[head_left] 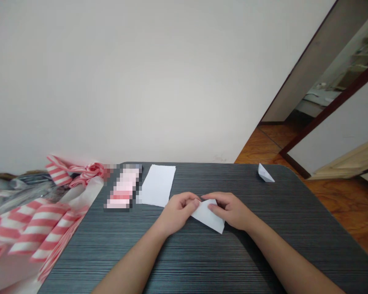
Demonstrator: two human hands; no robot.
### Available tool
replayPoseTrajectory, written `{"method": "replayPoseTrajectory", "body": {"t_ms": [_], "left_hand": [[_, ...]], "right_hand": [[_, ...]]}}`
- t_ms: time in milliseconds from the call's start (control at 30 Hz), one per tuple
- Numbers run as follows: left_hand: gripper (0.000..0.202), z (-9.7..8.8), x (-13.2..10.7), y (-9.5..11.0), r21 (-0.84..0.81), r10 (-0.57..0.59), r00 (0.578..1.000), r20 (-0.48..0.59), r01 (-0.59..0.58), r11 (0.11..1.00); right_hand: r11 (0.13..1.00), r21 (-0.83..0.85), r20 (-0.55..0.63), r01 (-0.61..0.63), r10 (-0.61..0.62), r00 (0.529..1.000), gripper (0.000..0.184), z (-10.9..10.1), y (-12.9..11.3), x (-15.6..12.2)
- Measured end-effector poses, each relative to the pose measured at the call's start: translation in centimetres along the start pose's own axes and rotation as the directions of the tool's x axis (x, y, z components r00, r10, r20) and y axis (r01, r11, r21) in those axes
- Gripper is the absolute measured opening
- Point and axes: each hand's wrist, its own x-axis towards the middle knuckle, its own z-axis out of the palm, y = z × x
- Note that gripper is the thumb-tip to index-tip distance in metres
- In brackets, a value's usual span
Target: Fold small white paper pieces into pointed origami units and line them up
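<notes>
Both my hands meet over a small folded piece of white paper at the middle of the dark grey table. My left hand pinches the paper's left end with closed fingers. The fingers of my right hand curl over its upper right edge and press it down. The lower right corner of the paper sticks out below my right hand. A stack of flat white sheets lies just behind my left hand.
A small folded white paper boat stands near the far right edge. A blurred pink and white packet lies left of the sheets. Red and white striped plastic bags hang over the left side. A white wall rises behind; wooden floor and a doorway at right.
</notes>
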Motion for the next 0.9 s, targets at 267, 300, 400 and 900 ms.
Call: {"method": "replayPoseTrajectory", "body": {"t_ms": [267,300,400,900], "left_hand": [[0.022,0.2,0.3,-0.7,-0.034,-0.065,0.992,-0.11,0.061,0.998],[0.022,0.2,0.3,-0.8,-0.038,-0.069,0.991,-0.115,0.065,0.997],[0.023,0.2,0.3,-0.9,-0.028,-0.078,0.991,-0.105,0.075,0.997],[0.023,0.2,-0.1,0.7,0.206,0.008,1.0,0.023,-0.013,0.978]], "right_hand": [[0.982,0.153,-0.062,-0.115,0.125,0.99,0.025,0.3,1.0,0.0],[0.983,0.129,-0.058,-0.128,0.136,0.989,0.022,0.2,1.0,0.1],[0.988,0.073,-0.062,-0.139,0.144,0.988,0.018,-0.1,0.9,0.2],[0.97,0.134,0.067,-0.201,0.194,0.979,0.016,0.7,0.1,0.2]]}}
